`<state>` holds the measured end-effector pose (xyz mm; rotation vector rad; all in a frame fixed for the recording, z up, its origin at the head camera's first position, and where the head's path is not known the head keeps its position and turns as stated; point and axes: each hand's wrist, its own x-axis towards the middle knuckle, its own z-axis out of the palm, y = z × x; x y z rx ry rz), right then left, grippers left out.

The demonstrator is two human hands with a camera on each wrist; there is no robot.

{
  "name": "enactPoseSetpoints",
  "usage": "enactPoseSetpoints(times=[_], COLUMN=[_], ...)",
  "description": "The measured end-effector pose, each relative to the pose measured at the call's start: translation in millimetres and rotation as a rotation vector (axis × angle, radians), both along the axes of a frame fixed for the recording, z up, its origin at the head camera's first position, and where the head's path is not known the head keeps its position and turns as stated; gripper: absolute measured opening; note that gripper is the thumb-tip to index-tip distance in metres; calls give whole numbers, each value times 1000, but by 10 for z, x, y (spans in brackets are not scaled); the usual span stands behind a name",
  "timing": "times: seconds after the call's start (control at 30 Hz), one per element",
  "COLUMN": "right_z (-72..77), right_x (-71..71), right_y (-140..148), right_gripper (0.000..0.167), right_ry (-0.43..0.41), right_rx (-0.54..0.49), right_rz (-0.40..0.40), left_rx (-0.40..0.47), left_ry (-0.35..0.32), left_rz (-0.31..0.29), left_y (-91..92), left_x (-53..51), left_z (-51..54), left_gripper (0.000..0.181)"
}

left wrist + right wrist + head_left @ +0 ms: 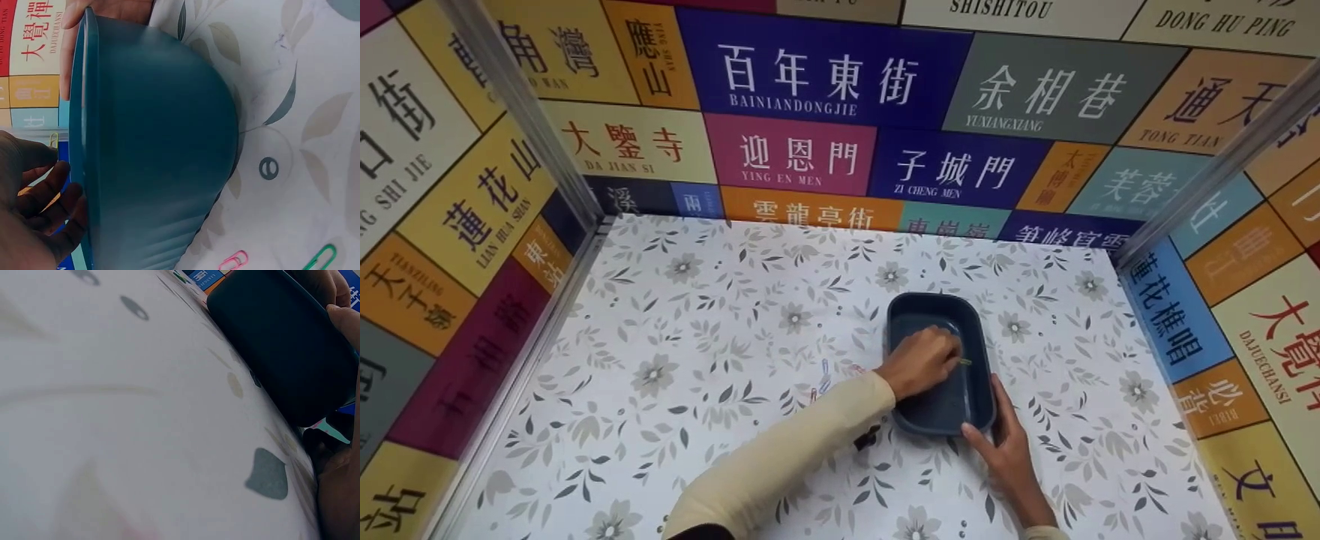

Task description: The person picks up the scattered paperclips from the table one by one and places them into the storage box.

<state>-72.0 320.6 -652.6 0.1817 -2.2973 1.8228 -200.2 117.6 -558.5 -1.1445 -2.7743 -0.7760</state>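
Note:
A dark blue-green bin (894, 330) stands on the patterned cloth. My left hand (919, 361) reaches over its inside from the left, pinching a small yellow paper clip (964, 362) between thumb and finger. In the left wrist view the clip (53, 139) shows at the fingertips of the left hand (39, 197), beside the rim of the bin (90, 112). My right hand (1009, 450) grips the bin's near right corner, thumb on the near side and fingers along the right side. The bin (281, 343) looks tilted in the right wrist view.
Left of the bin lie several paper clips, among them a blue one (825, 367) and a pink one (856, 369); a green clip (322, 257) shows in the left wrist view. A small black object (868, 437) is near the bin's lower left. Lettered panels surround the table.

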Motion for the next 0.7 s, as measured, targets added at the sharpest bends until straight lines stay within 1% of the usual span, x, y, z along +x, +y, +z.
enactPoseSetpoints(times=[0.13,0.27,0.37,0.53,0.7], right_z=[-5,-10,-2,8,3], right_x=[-1,-1,2,5,-6], right_y=[5,8,4,3,-3], right_gripper=[91,91,91,91,91], right_ry=[2,4,2,-4,14], right_rx=[6,16,14,12,4], right_rz=[0,-1,0,-4,7], left_rx=[-33,-39,-42,-78,-128], left_ry=[5,8,-8,-26,-8], left_rz=[-18,-41,-52,-62,-71], left_y=[43,89,127,192,230], left_x=[-13,-20,-26,-29,-17], left_z=[2,-2,-12,-43,-82], left_gripper=[9,10,13,17,16])
